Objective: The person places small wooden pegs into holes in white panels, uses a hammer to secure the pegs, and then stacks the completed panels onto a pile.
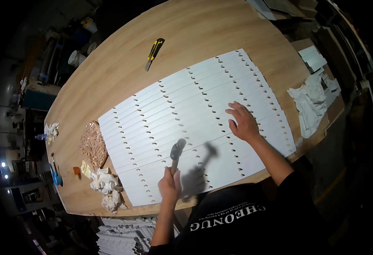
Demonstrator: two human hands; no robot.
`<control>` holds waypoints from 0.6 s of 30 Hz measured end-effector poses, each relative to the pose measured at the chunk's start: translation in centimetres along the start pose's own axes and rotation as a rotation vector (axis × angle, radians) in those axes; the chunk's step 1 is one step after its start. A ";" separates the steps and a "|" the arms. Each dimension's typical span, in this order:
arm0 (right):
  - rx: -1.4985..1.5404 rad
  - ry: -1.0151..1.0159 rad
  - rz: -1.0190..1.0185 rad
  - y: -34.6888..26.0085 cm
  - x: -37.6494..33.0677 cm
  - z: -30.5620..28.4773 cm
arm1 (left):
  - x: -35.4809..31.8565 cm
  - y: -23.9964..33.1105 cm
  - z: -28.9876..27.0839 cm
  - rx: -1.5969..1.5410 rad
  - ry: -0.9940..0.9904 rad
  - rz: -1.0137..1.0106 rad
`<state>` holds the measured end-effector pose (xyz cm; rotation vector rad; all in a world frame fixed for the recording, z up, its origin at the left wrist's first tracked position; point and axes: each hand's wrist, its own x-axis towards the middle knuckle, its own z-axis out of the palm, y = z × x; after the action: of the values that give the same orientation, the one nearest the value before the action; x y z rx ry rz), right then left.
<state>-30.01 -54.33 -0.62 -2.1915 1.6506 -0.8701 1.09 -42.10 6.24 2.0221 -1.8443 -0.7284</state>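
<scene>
My left hand (pixel 169 185) is wrapped round the handle of a mallet (pixel 178 148) with a dark grey head. The mallet is raised over white boards (pixel 182 159), and its shadow falls to the right of it. Several of these long, narrow boards lie side by side on the table. Short wooden dowels (pixel 206 106) stick up from them in rows. Over the right part of the boards, my right hand (pixel 243 123) is open with fingers spread, near some dowels; whether it touches the surface, I cannot tell.
On the wooden table (pixel 212 25) lie a yellow-black utility knife (pixel 154 53), a clear bag of dowels (pixel 94 144), crumpled paper or cloth (pixel 105 182) and a small orange-brown cap (pixel 76 170). White cloth (pixel 309 102) lies at the right edge. Stacked white strips (pixel 122 233) sit below the front edge.
</scene>
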 end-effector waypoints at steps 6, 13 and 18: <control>-0.027 0.002 -0.008 0.1 0.1 -0.2 | 1.3 -0.4 -0.5 0.223 -0.146 -0.046; -0.013 -0.009 -0.004 0.0 0.1 -0.2 | 3.3 0.8 0.2 0.256 -0.179 -0.133; -0.016 0.000 -0.010 0.2 0.1 0.0 | 2.5 1.3 -0.9 0.018 -0.054 -0.091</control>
<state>-30.13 -54.45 -0.72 -2.2119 1.6545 -0.8628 0.60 -44.86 7.25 2.1299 -1.8034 -0.8022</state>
